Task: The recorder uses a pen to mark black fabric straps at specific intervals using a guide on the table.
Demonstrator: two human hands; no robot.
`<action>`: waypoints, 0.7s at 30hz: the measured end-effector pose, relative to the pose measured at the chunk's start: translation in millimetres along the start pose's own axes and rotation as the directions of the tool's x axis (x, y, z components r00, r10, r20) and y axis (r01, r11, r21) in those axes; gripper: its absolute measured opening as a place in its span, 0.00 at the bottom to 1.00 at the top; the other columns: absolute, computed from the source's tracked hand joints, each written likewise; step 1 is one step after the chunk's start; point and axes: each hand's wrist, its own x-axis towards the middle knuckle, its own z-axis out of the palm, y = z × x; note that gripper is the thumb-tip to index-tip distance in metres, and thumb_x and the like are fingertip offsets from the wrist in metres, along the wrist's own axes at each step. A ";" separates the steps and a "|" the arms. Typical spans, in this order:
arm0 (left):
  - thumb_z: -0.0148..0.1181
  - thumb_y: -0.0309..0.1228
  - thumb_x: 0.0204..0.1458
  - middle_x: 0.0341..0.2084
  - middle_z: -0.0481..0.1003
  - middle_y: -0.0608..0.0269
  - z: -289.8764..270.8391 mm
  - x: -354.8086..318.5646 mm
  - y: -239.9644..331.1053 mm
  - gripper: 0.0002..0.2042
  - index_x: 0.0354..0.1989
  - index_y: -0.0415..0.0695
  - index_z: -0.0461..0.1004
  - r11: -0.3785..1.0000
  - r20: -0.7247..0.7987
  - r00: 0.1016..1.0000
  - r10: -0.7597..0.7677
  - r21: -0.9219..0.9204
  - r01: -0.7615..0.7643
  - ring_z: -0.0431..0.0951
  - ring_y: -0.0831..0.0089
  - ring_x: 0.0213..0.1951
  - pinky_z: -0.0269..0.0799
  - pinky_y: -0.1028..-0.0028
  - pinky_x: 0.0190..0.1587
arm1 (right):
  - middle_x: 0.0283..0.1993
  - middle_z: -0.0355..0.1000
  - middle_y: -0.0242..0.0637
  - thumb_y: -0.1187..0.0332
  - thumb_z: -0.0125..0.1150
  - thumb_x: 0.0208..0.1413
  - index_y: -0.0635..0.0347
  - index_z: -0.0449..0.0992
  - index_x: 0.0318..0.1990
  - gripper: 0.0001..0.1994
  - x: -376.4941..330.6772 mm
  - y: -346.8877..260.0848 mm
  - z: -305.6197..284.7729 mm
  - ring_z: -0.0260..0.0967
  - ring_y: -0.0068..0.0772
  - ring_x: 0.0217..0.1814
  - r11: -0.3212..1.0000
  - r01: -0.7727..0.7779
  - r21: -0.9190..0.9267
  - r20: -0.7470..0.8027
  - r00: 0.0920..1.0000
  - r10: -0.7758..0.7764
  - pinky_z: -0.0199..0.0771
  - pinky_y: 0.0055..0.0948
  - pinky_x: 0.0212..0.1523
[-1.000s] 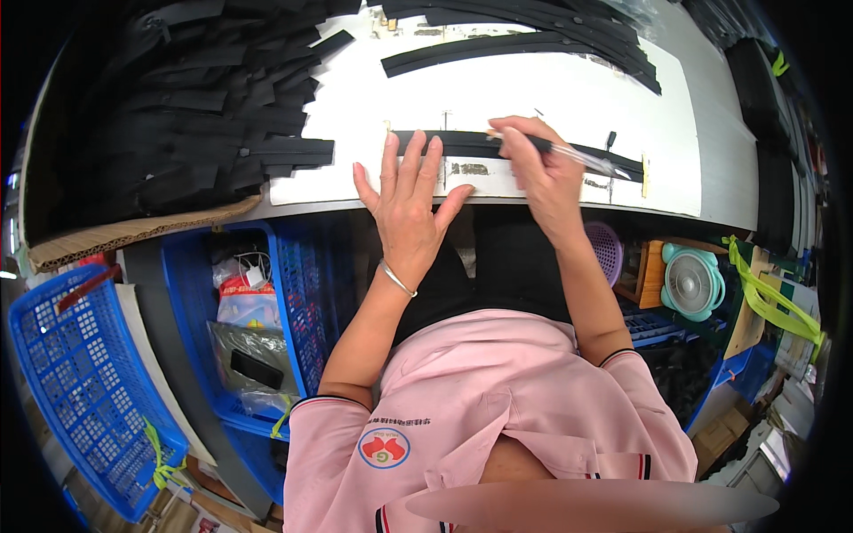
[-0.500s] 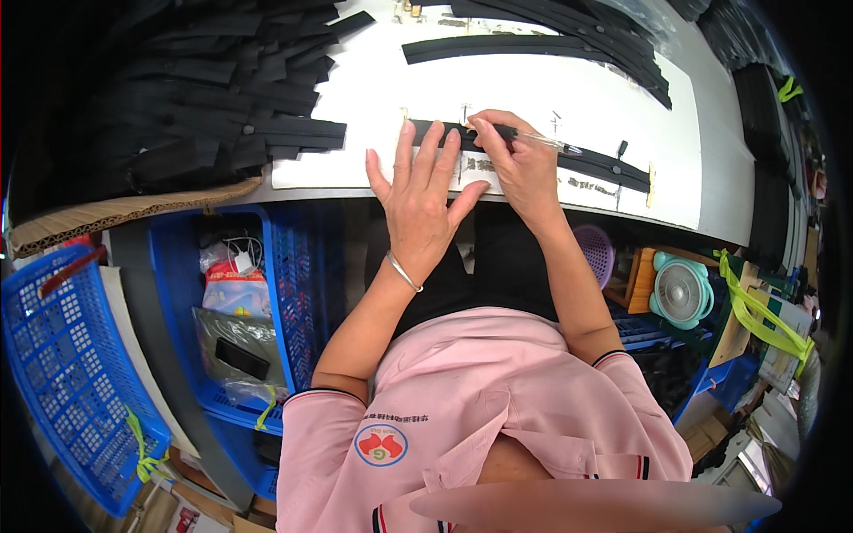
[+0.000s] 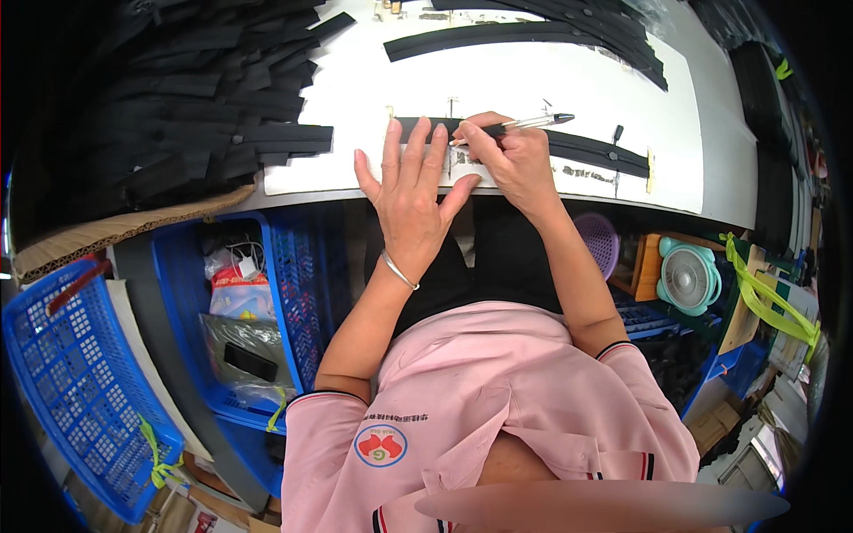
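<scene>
Here, black strip (image 3: 586,148) beneath left hand (image 3: 413,200), beneath right grip (image 3: 517,169) pinching pen (image 3: 535,122).

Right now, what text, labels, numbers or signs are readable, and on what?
Pink polo shirt: dark lettering and round blue-rimmed badge, legible in part; wording not copied here.
Flat white board: smudged dark marks, unreadable.
Red-and-white plastic packet: print too small.
Clear-barrelled pen: none legible.
</scene>
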 end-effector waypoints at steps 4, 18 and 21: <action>0.70 0.48 0.52 0.64 0.72 0.63 1.8 -0.2 0.5 0.31 0.63 0.48 0.75 1.000 -0.001 1.000 0.006 0.001 -0.006 0.62 0.56 0.72 0.35 0.39 0.71 | 0.33 0.82 0.32 0.72 0.61 0.65 0.70 0.82 0.37 0.09 -2.1 9.3 -1.7 0.73 0.17 0.27 0.991 0.084 -0.106 0.034 0.996 -0.081 0.71 0.19 0.27; 0.71 0.49 0.52 0.64 0.72 0.62 3.7 -1.4 -1.4 0.32 0.63 0.46 0.75 0.998 0.015 1.000 0.024 0.056 -0.025 0.60 0.56 0.72 0.34 0.42 0.72 | 0.28 0.81 0.33 0.73 0.59 0.64 0.69 0.83 0.33 0.10 -19.9 6.4 -68.1 0.68 0.15 0.21 0.987 -0.014 -0.163 -0.418 0.907 -0.056 0.64 0.20 0.22; 0.71 0.49 0.52 0.64 0.72 0.62 3.9 -1.6 -2.4 0.32 0.63 0.46 0.75 0.997 0.016 0.999 0.031 0.070 -0.032 0.60 0.56 0.72 0.34 0.42 0.72 | 0.31 0.82 0.35 0.71 0.61 0.64 0.70 0.82 0.32 0.11 -21.1 15.4 -77.8 0.71 0.16 0.22 0.987 -0.067 -0.149 -0.383 0.924 0.005 0.66 0.21 0.23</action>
